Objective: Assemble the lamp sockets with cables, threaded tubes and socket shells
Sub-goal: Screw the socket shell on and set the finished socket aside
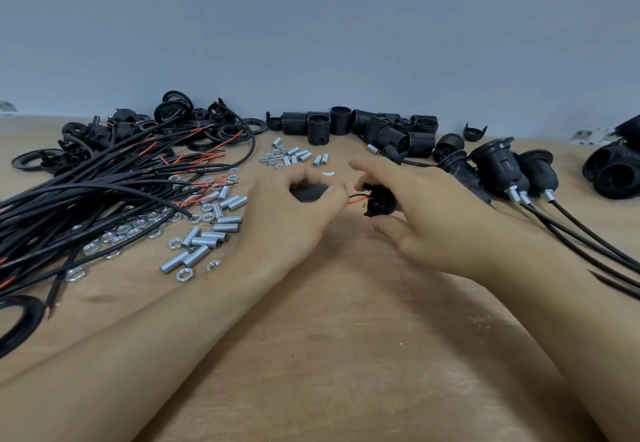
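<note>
My left hand (294,213) curls round a black socket cap (308,193) at the table's middle. A red and a black wire (356,198) run from its fingertips into a black socket insert (379,202), which my right hand (426,213) pinches between thumb and fingers, index finger stretched out. The two hands are a few centimetres apart. A heap of black cables (104,192) with red ends lies left. Silver threaded tubes (207,237) and nuts (135,230) lie beside it. Black threaded socket shells (374,128) stand at the back.
Three assembled sockets with cables (498,168) lie at the right, their cables running off the right edge. Black rings and caps (180,119) pile up at the back left. More tubes and nuts (294,157) lie behind my hands. The wooden table (332,337) ends at a grey wall.
</note>
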`<state>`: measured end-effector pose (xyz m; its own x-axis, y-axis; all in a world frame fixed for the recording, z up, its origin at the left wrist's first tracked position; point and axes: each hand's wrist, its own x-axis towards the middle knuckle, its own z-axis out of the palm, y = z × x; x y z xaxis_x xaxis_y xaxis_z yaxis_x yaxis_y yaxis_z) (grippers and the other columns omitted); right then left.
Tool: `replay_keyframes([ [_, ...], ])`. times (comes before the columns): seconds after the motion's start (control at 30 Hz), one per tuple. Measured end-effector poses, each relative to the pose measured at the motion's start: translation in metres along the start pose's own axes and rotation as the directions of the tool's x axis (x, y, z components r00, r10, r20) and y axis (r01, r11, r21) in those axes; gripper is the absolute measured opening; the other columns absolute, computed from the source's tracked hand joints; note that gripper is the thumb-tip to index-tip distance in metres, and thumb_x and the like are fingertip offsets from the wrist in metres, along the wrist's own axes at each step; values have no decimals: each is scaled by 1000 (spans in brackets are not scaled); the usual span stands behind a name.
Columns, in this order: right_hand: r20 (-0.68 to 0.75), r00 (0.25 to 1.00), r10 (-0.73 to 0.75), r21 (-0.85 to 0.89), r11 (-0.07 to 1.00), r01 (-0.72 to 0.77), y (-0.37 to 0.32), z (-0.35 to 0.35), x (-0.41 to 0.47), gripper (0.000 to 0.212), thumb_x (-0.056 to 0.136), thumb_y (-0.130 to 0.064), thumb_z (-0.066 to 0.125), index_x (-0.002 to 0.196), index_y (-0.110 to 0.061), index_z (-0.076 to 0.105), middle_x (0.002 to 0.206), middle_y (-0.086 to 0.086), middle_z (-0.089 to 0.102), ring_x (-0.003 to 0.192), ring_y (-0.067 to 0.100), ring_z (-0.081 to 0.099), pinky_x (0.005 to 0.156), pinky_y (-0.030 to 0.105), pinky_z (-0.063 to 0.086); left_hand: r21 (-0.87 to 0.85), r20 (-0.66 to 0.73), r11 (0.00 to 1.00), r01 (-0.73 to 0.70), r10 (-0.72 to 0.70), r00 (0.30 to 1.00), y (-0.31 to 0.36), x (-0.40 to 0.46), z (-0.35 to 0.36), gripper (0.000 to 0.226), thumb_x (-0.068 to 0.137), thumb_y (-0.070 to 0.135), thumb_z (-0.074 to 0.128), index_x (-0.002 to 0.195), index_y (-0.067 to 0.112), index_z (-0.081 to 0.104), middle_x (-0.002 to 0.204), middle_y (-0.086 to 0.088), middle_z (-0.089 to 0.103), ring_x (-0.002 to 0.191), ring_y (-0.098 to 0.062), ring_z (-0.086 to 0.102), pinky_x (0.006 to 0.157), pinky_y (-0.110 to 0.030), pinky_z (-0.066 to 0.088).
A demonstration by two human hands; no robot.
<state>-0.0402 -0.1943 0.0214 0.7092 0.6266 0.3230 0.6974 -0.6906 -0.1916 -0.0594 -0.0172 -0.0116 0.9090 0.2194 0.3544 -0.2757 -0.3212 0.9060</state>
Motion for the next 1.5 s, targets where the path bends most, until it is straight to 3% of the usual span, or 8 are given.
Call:
replay_keyframes([
  [0.13,-28,1000,-6,8,1000,6,-7,2,0,66,86,-25,72,144,-25,41,127,-6,64,116,19,58,97,42,45,57,-27,998,-12,14,1000,-2,-2,1,10,83,29,74,74,23,73,58,15,64,41,2,49,45,-19,35],
  [0.33,-54,990,129,429,899,-93,-10,10,0,54,77,-20,83,125,-21,58,110,-16,70,79,-17,56,73,4,38,46,22,997,-69,68,997,-2,-1,0,15,85,37,74,77,25,72,60,14,64,43,2,51,46,-22,36],
  [0.6,-72,995,69,476,879,-26,-18,13,1,62,80,-22,81,135,-24,53,123,-14,67,115,-11,56,89,5,40,72,3,995,-73,73,997,-6,0,2,47,97,60,36,79,24,61,67,10,62,62,-4,55,60,-24,43],
  [0.87,-61,994,85,463,885,-47,-20,10,0,62,84,-20,76,136,-24,42,120,-24,64,109,-3,56,91,11,41,-282,239,912,299,-234,942,3,-1,-5,14,70,37,46,76,29,57,77,-5,56,46,-14,44,34,-20,29],
  [1.1,-31,987,160,584,804,-112,-20,4,0,41,84,-19,76,109,-26,43,89,-16,71,81,-2,61,83,24,44,-383,229,903,193,-109,967,3,-2,-1,21,103,27,49,94,10,55,65,-2,58,47,-16,47,39,-25,37],
  [1.27,10,992,124,604,790,-105,-16,-1,-1,48,86,-14,73,118,-30,42,110,-10,73,85,3,63,84,23,45,-371,267,912,176,-77,961,5,-5,-1,31,90,41,61,97,11,59,66,-1,63,48,-19,50,42,-27,42],
  [1.4,70,992,103,687,717,-123,-16,-1,-2,51,86,-13,73,126,-31,46,84,7,72,78,25,62,81,41,49,-372,255,914,161,-66,965,7,-4,-3,37,81,46,72,79,12,58,64,-9,59,43,-16,46,36,-23,39],
  [1.5,132,986,104,731,661,-167,-16,2,-2,52,86,-11,72,129,-24,47,71,-1,66,68,14,58,74,30,48,-327,242,932,159,-80,967,5,-4,-1,40,82,48,70,77,12,55,62,-11,54,39,-15,40,34,-21,35],
])
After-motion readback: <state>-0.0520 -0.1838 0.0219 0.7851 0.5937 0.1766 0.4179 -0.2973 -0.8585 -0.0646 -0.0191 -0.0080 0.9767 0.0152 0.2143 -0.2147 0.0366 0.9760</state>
